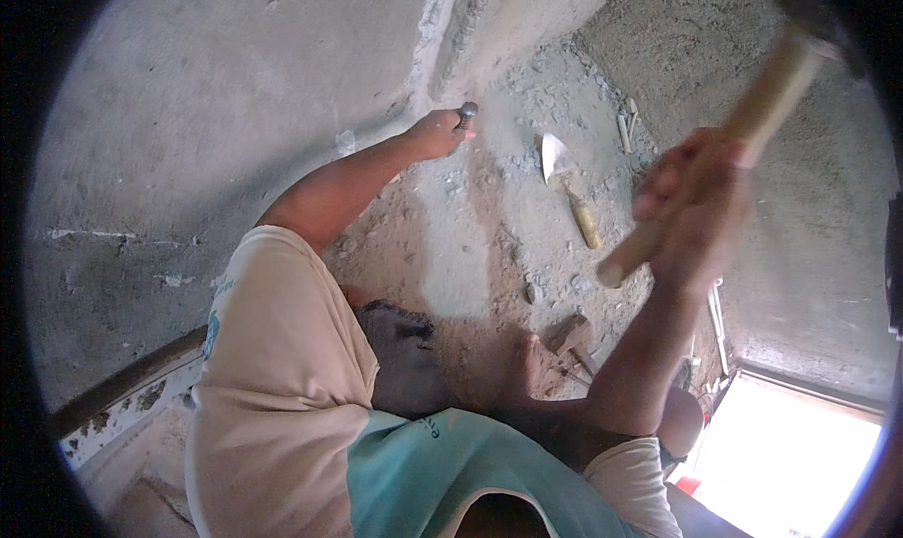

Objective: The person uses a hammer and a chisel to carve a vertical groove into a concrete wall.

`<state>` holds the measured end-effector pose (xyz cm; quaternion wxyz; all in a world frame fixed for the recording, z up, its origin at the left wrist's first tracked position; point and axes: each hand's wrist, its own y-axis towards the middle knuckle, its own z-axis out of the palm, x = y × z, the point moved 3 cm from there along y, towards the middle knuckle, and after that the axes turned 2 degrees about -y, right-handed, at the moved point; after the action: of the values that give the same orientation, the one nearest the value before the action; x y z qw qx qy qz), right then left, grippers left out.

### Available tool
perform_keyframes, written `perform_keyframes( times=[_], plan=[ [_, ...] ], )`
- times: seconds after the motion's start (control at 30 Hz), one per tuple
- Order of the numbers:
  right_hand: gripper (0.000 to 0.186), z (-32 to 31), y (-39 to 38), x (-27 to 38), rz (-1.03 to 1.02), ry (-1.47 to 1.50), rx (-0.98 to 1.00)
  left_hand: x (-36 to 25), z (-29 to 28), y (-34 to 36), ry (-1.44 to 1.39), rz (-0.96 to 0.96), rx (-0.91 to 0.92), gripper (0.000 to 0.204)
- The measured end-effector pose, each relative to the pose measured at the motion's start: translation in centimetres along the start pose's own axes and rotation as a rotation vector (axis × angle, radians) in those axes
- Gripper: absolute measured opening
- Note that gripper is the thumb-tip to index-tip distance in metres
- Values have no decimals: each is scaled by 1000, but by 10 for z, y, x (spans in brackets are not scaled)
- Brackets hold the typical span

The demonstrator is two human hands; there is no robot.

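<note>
My left hand (438, 134) is closed around a metal chisel (467, 111), whose round struck end shows above the fist. It is low at the wall corner, and the chisel's lower end is hidden. My right hand (701, 209), smeared by motion, grips the wooden handle of a hammer (771, 91). The hammer is raised to the right, its dark head blurred at the upper rim of the view, well apart from the chisel. On the rubble between my hands lies a pointed trowel (558, 159) with a wooden handle.
A rough vertical groove (435, 39) runs down the grey wall (216, 115) above my left hand. Broken debris (536, 96) covers the floor. Another tool with a blocky head (569, 334) lies beside my foot. White pipes (719, 326) lean near a bright opening (781, 453) at lower right.
</note>
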<state>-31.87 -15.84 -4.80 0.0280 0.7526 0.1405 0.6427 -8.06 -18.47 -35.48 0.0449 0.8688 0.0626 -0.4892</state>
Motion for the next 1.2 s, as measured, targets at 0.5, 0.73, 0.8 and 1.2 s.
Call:
perform_keyframes(
  times=[0.5, 0.73, 0.8, 1.2],
  plan=[
    [43, 40, -96, -197, 600, -187, 352, -5, 8, 5, 157, 122, 159, 31],
    [50, 11, -42, -96, 329, -101, 206, -7, 12, 5, 102, 102, 211, 30],
    [53, 3, -18, -53, -27, -5, 148, -11, 11, 5, 148, 106, 231, 28],
    [42, 11, -104, -202, 625, -182, 350, 6, 36, 17, 181, 281, 331, 43]
  ],
)
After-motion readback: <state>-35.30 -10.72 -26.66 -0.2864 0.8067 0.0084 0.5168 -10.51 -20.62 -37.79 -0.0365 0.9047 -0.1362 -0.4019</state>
